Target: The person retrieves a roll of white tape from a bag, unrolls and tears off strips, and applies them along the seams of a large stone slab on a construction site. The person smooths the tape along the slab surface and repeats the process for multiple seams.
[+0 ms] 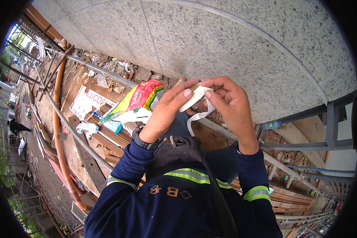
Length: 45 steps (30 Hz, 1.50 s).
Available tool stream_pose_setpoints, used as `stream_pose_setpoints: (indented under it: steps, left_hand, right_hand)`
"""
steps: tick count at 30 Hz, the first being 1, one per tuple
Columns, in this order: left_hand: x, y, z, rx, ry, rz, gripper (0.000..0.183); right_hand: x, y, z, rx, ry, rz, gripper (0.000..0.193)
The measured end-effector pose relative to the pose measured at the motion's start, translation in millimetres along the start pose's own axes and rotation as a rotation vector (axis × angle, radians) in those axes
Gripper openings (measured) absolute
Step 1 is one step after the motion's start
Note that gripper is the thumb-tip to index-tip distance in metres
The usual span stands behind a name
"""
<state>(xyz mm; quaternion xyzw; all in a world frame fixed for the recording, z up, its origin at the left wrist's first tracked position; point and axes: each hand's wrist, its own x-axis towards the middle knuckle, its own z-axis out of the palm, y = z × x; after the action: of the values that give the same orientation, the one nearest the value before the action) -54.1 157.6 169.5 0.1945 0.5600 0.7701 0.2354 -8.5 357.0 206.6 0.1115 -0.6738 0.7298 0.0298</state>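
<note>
My left hand is closed around what looks like a roll of white tape, its thumb pressed on the pale outer face. On the right, my right hand pinches the tape's loose strip between thumb and fingers. The strip's free part curls downward below both hands. Both hands are raised close together in front of the speckled grey wall panel. Just left of my left hand stands a red, yellow, green and white bag. The inner side of the roll is mostly hidden by my fingers.
A metal scaffold pipe and an orange pipe run along the left. Wooden planks lie below the bag. A dark metal frame stands at the right, with a plastic bottle near it. Rubble lies along the wall's base.
</note>
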Motion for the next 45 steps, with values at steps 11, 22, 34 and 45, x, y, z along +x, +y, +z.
stream_pose_setpoints:
  steps: [11, 22, 34, 45]
  left_hand:
    - [6, -7, 3, 0.661, 0.161, 0.511, 0.036]
    - [-6, 8, 18, 0.392, 0.068, 0.186, 0.029]
    - [-12, 22, 10, 0.224, -0.084, 0.009, 0.034]
    - [-11, 17, -9, 0.073, -0.261, -0.078, 0.039]
  right_hand:
    - [1, 5, -2, -0.001, 0.033, 0.017, 0.011]
    - [2, -2, 1, -0.194, 0.140, -0.054, 0.010]
    - [2, -14, -9, -0.207, 0.158, -0.082, 0.011]
    - [3, -8, -10, -0.172, 0.134, -0.042, 0.010]
